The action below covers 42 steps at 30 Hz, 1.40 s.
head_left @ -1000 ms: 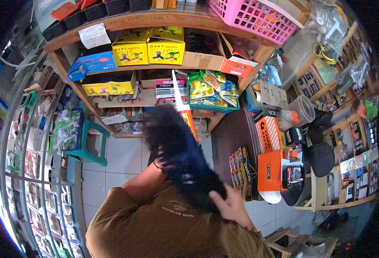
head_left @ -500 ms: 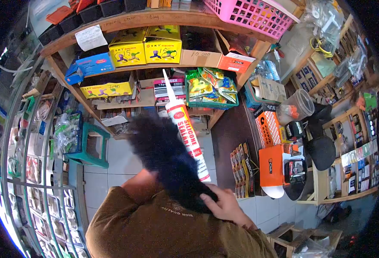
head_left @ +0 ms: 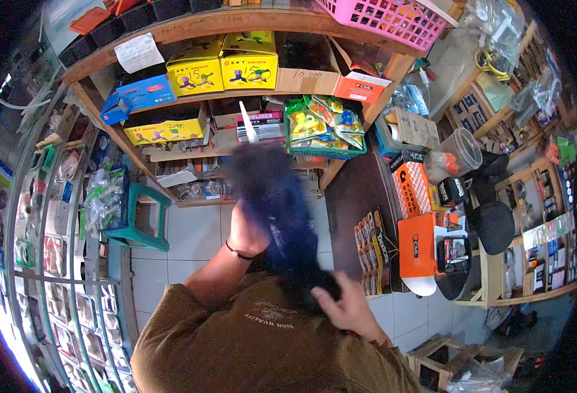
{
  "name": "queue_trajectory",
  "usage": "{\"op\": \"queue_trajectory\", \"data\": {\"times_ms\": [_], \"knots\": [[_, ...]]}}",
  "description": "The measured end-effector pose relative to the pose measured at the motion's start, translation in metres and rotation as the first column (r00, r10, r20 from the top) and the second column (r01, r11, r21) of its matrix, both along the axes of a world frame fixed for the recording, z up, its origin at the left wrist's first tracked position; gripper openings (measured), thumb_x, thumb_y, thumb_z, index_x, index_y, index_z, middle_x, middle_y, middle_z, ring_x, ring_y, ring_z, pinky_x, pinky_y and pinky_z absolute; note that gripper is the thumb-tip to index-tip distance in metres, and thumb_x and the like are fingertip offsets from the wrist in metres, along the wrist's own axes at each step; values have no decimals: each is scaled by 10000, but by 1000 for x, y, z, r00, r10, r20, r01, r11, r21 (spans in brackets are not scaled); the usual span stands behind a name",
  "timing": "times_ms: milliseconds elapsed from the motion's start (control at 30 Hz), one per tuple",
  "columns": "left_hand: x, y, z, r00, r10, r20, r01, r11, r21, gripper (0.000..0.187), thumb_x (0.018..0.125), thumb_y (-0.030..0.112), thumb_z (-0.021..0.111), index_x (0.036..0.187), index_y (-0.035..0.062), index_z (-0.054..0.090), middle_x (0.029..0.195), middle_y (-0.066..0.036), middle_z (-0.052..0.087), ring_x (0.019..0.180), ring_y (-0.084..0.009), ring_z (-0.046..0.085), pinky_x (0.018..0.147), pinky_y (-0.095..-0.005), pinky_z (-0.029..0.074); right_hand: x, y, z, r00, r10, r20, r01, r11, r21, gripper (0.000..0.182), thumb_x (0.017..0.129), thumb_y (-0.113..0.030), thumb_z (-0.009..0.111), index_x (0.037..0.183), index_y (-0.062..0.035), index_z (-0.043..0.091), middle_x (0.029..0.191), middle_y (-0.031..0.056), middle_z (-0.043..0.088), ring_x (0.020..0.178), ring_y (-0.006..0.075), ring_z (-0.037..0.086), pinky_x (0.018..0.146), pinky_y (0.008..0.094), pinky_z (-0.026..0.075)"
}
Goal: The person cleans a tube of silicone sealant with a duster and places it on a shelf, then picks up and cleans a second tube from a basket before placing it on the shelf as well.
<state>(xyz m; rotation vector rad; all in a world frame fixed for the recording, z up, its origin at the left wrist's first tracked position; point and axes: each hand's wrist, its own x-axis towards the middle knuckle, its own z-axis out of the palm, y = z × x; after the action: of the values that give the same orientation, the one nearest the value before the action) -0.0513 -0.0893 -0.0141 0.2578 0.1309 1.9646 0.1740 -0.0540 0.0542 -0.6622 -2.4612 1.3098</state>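
Observation:
A dark blue fuzzy duster, blurred by motion, lies across a silicone sealant tube held up in front of me. Only the tube's white nozzle shows above it; the tube's body is hidden. My right hand is closed around the duster's black handle end, close to my chest. My left hand, with a dark band at the wrist, is raised beside the duster. Its fingers pass behind the duster, where it appears to grip the tube.
Ahead stands a wooden shelf with yellow boxes and a basket of colourful packets. A pink basket sits on top. At left are a green stool and glass cases; at right, an orange box on a dark counter.
The duster has moved up and right over the tube, covering its printed label. My left hand has come into view from behind the duster. The right hand stays on the handle.

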Motion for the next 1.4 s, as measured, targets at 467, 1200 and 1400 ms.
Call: {"op": "queue_trajectory", "data": {"times_ms": [467,1200,1400], "knots": [[12,-3,23,999,-25,-43,27,999,29,409,899,356,319,1180,71,401,1087,-116,533,951,-250,536,840,-366,421,4,2,-1,932,-257,-256,218,961,-170,314,798,-218,575,1046,-39,503,709,177,585,571,252,593,531,322,452],[20,4,15,983,-3,-183,-42,969,-242,514,833,420,422,1185,46,411,1124,-102,510,1015,-268,500,878,-421,388,4,8,3,993,-82,-81,82,997,-9,289,776,-206,603,988,-22,535,764,163,612,609,243,626,563,281,473],[21,13,18,994,-77,72,72,995,68,421,877,360,363,1194,86,404,1093,-123,522,938,-257,534,830,-407,428,10,7,-6,993,-7,-114,1,999,-46,319,782,-221,594,1030,-37,511,656,156,583,534,263,591,526,312,458]]}}
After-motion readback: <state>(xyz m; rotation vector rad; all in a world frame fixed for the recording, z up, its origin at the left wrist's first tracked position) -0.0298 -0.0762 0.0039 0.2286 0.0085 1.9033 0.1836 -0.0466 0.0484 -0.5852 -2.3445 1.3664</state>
